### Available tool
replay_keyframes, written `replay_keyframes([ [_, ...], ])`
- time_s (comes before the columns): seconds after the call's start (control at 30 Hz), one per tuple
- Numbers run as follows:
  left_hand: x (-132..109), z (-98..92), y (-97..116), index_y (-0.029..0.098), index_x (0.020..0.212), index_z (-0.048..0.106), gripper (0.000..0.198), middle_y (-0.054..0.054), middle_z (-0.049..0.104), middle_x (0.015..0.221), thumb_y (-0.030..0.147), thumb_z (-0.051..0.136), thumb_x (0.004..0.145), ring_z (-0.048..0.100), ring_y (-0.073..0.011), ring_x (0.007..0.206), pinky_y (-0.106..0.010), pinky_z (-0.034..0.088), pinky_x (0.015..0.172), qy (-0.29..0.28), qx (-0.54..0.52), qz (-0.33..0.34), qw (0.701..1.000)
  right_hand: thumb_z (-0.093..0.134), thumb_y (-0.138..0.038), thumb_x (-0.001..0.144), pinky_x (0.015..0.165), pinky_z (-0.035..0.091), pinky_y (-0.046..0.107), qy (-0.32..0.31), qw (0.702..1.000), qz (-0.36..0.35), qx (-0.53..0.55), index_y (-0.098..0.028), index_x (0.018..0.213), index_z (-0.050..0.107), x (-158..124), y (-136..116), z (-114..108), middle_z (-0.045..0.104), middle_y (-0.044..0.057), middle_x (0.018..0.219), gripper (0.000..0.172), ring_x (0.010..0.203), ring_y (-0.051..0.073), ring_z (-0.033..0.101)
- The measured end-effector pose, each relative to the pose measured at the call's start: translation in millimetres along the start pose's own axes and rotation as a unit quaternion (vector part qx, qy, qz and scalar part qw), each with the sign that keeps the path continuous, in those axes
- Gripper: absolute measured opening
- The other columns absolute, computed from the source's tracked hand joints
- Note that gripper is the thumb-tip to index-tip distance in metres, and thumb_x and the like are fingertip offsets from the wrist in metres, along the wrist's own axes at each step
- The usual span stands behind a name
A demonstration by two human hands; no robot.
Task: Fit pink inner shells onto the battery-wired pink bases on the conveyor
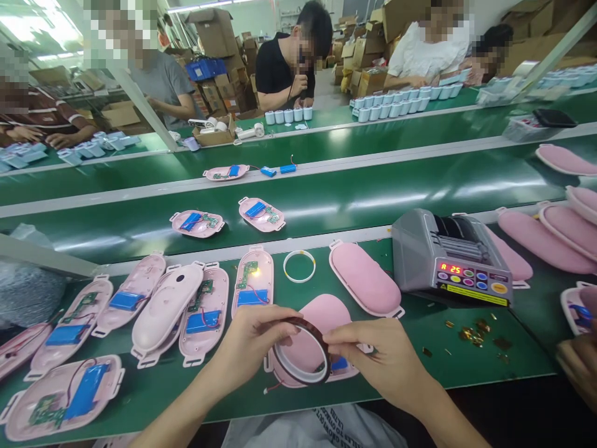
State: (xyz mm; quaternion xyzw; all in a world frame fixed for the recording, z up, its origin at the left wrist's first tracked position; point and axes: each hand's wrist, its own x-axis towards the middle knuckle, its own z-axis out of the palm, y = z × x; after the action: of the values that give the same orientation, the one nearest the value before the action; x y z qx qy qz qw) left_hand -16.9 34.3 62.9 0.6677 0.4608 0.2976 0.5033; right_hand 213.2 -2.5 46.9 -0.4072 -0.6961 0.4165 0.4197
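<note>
My left hand [252, 342] and my right hand [377, 358] both pinch a roll of brown tape [302, 359], held upright just above a pink shell half [321, 311] with a blue battery at the table's near edge. The left fingers grip the roll's top left rim. The right fingers pinch its right rim. Several open pink shell halves with blue batteries and green boards, such as this shell half [252, 283], lie to the left.
A grey tape dispenser [450, 258] stands to the right, with gold tape scraps [473, 336] in front of it. A white ring [299, 266] and closed pink covers [364, 278] lie behind. More shells ride the green conveyor [373, 193]. Other people work across it.
</note>
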Motion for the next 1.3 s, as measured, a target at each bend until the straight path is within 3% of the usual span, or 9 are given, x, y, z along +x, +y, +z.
replay_keyframes([
  [0.43,8.8,0.5,0.6,0.015,0.081,0.078,0.015,-0.004,0.072,0.061,0.023,0.066,0.082,0.064,-0.0143,0.050,-0.022,0.055,0.049,0.005,-0.081,-0.108,0.991,0.032,-0.013,0.098,0.053,0.032,0.021,-0.003,0.987,-0.099,-0.125,-0.019,0.086,0.040,-9.6,11.4,13.7,0.051,-0.001,0.073,0.016,0.059,0.009,0.045],
  [0.57,17.7,-12.6,-3.5,0.012,0.083,0.074,0.018,-0.003,0.069,0.058,0.028,0.067,0.082,0.063,-0.0137,0.046,-0.021,0.050,0.044,0.068,-0.128,-0.124,0.982,0.031,-0.013,0.099,0.060,0.040,0.020,0.012,0.994,-0.101,-0.043,-0.020,0.091,0.040,-23.0,3.0,3.7,0.051,0.000,0.077,0.015,0.068,0.010,0.052],
  [0.73,22.0,-18.9,6.1,0.012,0.080,0.071,0.022,-0.003,0.069,0.061,0.034,0.069,0.081,0.063,-0.0141,0.047,-0.022,0.050,0.046,0.079,-0.168,-0.101,0.977,0.037,-0.010,0.099,0.071,0.050,0.021,0.054,0.995,-0.080,-0.006,-0.021,0.099,0.049,-28.3,0.7,-6.4,0.057,0.003,0.089,0.016,0.083,0.011,0.058],
  [0.93,14.4,-12.2,13.4,0.013,0.088,0.072,0.019,-0.004,0.073,0.065,0.031,0.069,0.082,0.067,-0.0153,0.052,-0.022,0.052,0.049,0.094,-0.143,-0.071,0.983,0.056,-0.011,0.091,0.079,0.054,0.026,0.215,0.965,-0.117,-0.092,-0.019,0.104,0.059,-26.1,5.5,-13.0,0.060,0.008,0.100,0.016,0.097,0.017,0.061],
  [1.03,6.3,-9.6,17.7,0.018,0.093,0.075,0.014,-0.002,0.074,0.068,0.026,0.066,0.085,0.070,-0.0159,0.058,-0.023,0.056,0.054,0.106,-0.071,-0.002,0.992,0.058,-0.013,0.090,0.075,0.055,0.027,0.359,0.918,-0.165,-0.032,-0.017,0.101,0.057,-19.7,-1.7,-20.4,0.061,0.006,0.093,0.012,0.086,0.016,0.063],
  [1.1,3.5,-6.9,23.6,0.021,0.093,0.076,0.012,-0.001,0.076,0.073,0.023,0.066,0.086,0.071,-0.0154,0.062,-0.023,0.056,0.059,0.101,0.008,0.057,0.993,0.059,-0.021,0.092,0.075,0.056,0.027,0.395,0.903,-0.167,0.010,-0.018,0.100,0.056,-11.8,-10.9,-24.3,0.061,0.005,0.094,0.009,0.084,0.016,0.064],
  [1.17,5.5,-3.0,31.4,0.024,0.096,0.077,0.014,0.000,0.078,0.080,0.020,0.067,0.087,0.071,-0.0146,0.067,-0.022,0.056,0.064,0.074,0.086,0.124,0.986,0.063,-0.031,0.091,0.081,0.056,0.028,0.287,0.953,-0.101,0.004,-0.018,0.103,0.059,-0.8,-20.4,-25.6,0.062,0.006,0.102,0.018,0.094,0.018,0.064],
  [1.23,12.6,0.6,38.1,0.025,0.100,0.075,0.016,0.000,0.078,0.085,0.020,0.065,0.089,0.070,-0.0140,0.070,-0.023,0.056,0.069,0.038,0.139,0.181,0.973,0.066,-0.037,0.088,0.080,0.054,0.027,0.092,0.995,0.031,-0.002,-0.018,0.105,0.063,12.6,-25.9,-25.8,0.064,0.007,0.103,0.026,0.094,0.019,0.064],
  [1.3,23.7,1.7,39.6,0.024,0.105,0.072,0.017,-0.001,0.077,0.091,0.022,0.062,0.092,0.070,-0.0147,0.075,-0.025,0.056,0.072,0.034,0.171,0.208,0.962,0.066,-0.043,0.088,0.072,0.052,0.025,-0.034,0.987,0.153,0.032,-0.015,0.095,0.065,25.9,-24.4,-28.5,0.067,0.007,0.088,0.028,0.083,0.018,0.063],
])
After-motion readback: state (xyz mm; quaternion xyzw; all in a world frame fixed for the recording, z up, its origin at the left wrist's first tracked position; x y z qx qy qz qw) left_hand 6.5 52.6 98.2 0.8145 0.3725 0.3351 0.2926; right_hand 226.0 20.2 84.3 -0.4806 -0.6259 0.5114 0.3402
